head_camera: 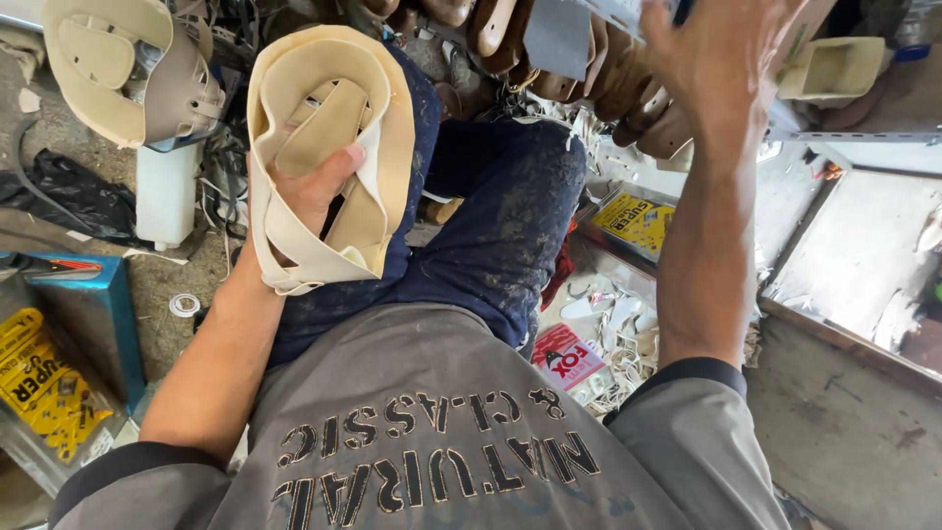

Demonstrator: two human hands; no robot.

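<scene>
I see my left hand [312, 191] closed around a stack of cream-coloured shoe uppers [329, 147], thumb pressed across the front, fingers hidden behind the pieces. The uppers sit upright above my left thigh, in front of the dark blue trousers [491, 216] I am wearing. My right hand [721, 59] is raised high toward the top edge of the view, fingers spread, reaching at a row of brown wooden shoe lasts [628, 88] hanging or stacked there; I cannot tell whether it grips anything, since the palm faces away and the fingertips run out of the picture. A grey sheet [557, 34] sits just beside that hand, to its left. At the upper left another cream upper is mounted on a last [128, 69], well apart from my left hand, with a white plastic bottle [165, 191] below it. A yellow glue tin [636, 224] lies near my right forearm, and a red packet [567, 358] rests among pale scraps on the floor between my legs and a metal tray [863, 265] to the right. A blue box [93, 304] stands at the left.
</scene>
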